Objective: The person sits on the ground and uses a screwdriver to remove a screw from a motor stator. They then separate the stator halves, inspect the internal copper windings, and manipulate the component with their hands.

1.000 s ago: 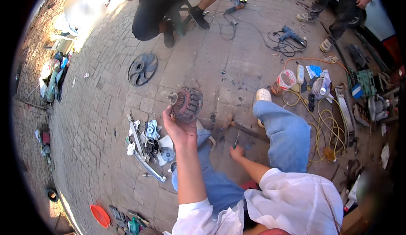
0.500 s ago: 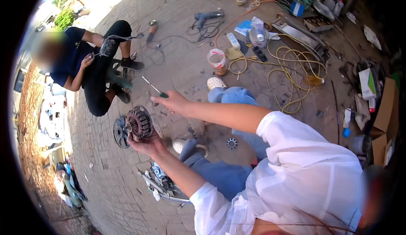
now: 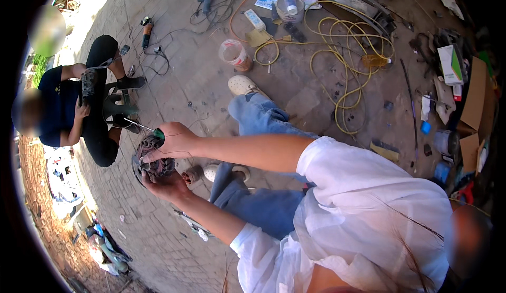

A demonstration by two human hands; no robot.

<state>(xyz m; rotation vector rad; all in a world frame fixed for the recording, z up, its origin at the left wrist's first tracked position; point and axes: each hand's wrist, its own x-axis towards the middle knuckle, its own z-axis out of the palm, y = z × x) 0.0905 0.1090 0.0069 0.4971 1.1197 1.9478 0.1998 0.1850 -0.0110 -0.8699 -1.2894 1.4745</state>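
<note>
My left hand (image 3: 166, 186) grips a dark, round motor part (image 3: 163, 167) with reddish windings from below, out in front of me. My right hand (image 3: 174, 139) is closed on a green-handled screwdriver (image 3: 158, 134), whose thin shaft points up to the left, and its thumb reaches down onto the top of the motor part. A dark curved rim shows just left of the part; I cannot make out what it is. A small rusty cylindrical part (image 3: 191, 175) lies to the right of my left hand, near my pale clog (image 3: 211, 173).
A co-worker (image 3: 55, 106) crouches at the left, holding a metal piece. A heat gun (image 3: 205, 3), an angle grinder (image 3: 146, 35), a plastic bucket (image 3: 235, 55) and coiled yellow hose (image 3: 342, 98) lie ahead on the paving. An open cardboard box (image 3: 472, 124) and clutter line the right.
My right hand has come left and down with the screwdriver onto the motor part in my left hand. The view has turned, shifting the co-worker lower and further left.
</note>
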